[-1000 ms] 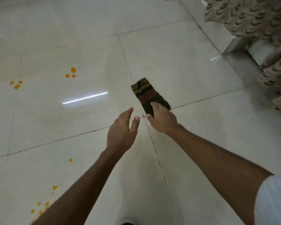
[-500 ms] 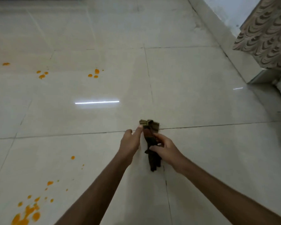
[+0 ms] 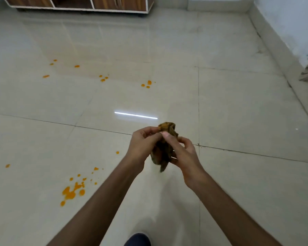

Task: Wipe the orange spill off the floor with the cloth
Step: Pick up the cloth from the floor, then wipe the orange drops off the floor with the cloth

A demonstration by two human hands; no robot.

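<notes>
Now gripping bunched cloth [image 3: 164,148] in both left hand [image 3: 142,146] and right hand [image 3: 183,153], above floor [image 3: 238,107], orange spill [image 3: 72,189] lower left, unwiped

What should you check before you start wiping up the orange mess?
1. Cloth picked up off the floor: ok, it is bunched between both hands.
2. Left hand gripping the cloth: ok.
3. Right hand gripping the cloth: ok, fingers pinch it.
4. Cloth opened flat for wiping: not ok, it is crumpled.
5. Biggest orange spill found: ok, near left, unwiped.
6. Smaller orange drops farther away noticed: ok, several groups remain.
</notes>
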